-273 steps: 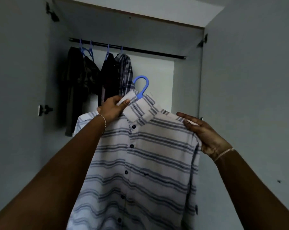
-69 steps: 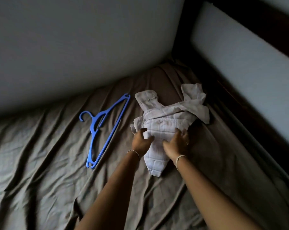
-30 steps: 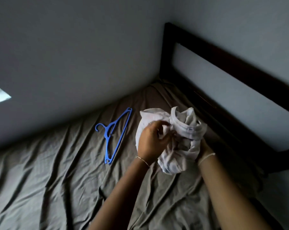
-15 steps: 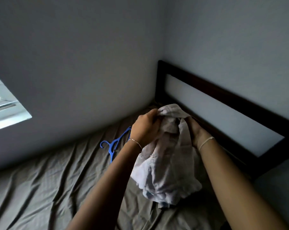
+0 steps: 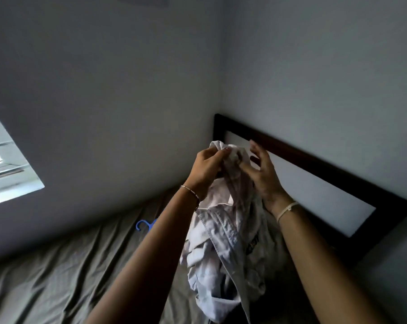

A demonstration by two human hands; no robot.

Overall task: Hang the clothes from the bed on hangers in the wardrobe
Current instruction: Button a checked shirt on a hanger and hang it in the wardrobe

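Overhead, a pale shirt (image 5: 221, 242) of soft, crumpled woven cloth is held up above the bed's head corner, and its stitched seams and folds hang in a loose bunch. A dark printed label on it cannot be read, and its lower end is cut off by the frame. The shirt's top is gripped by the left hand (image 5: 207, 167), whose fingers are curled tightly round the fabric. A fold is pinched by the thumb and one finger of the right hand (image 5: 263, 174), while the other fingers are spread and raised. Only the hook of a blue plastic hanger (image 5: 143, 224) is seen on the wrinkled grey-brown sheet (image 5: 57, 277); the rest is hidden behind the left forearm. A dark wooden headboard (image 5: 337, 176) is seen behind.
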